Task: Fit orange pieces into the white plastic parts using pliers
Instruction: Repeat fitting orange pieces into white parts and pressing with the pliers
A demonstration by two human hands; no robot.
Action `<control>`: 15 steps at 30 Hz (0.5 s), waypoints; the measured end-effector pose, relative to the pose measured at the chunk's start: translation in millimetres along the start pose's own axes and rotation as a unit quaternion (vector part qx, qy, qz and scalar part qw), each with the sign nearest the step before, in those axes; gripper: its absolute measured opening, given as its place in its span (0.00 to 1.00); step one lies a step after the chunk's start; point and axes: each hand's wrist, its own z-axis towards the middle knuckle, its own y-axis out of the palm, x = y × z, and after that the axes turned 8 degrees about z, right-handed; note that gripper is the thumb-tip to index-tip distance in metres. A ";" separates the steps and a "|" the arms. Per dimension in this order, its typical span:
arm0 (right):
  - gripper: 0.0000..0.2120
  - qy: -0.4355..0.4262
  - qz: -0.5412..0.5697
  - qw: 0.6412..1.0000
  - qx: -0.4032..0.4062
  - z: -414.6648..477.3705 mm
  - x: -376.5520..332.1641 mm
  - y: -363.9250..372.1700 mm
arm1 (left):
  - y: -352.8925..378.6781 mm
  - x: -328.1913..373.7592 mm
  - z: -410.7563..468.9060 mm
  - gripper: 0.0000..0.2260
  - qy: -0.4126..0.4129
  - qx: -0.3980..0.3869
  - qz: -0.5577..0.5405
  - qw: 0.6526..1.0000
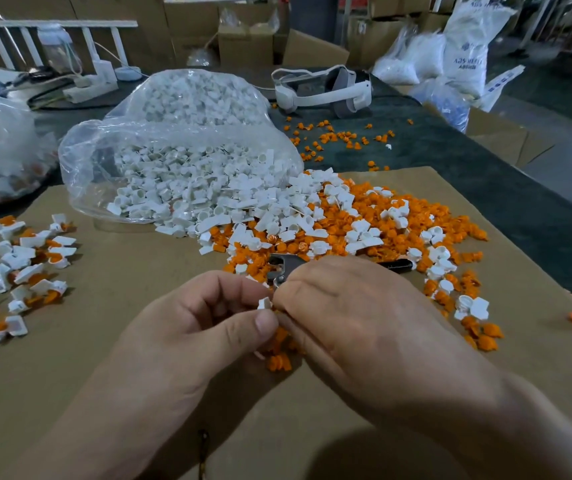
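The brown cardboard [121, 271] is lying under everything. It is best to keep the work low over it, so a dropped bit is landing close by. The clear bag of white parts [173, 150] is spilling onto the big pile of orange pieces [395, 242], just behind the hands. A small heap of done ones [28, 265] is sitting at the left. The pliers [284, 266] are lying on the orange pile, partly hidden by the right hand [364, 317].

The left hand [205, 327] is pinching one white part [264, 303] between thumb and finger. The right hand is bending its fingers in against that part, and what they are holding is hidden. I think the orange piece should be going in straight, with the white part kept still, before the pliers are squeezing. The white part is looking tiny, blocky and plain white, with only a corner peeking out.
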 end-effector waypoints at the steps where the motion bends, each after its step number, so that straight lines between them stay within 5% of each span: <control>1: 0.06 0.002 -0.002 1.000 -0.010 0.2 -0.4 0.5 | -0.3 -0.4 -0.7 0.21 -0.004 -0.002 0.018 1.000; 5: 0.04 0.028 0.050 0.997 -0.051 2.3 -4.7 -4.9 | 1.4 0.7 -5.6 0.21 0.023 0.045 0.121 0.991; 10: 0.09 0.083 0.211 0.974 -0.019 -1.0 -3.0 -5.9 | 7.6 12.6 -11.2 0.14 0.150 0.075 0.281 0.945; 15: 0.07 0.055 0.190 0.980 0.012 -2.4 -4.8 -3.6 | 17.4 28.6 -11.3 0.12 0.157 0.067 0.199 0.965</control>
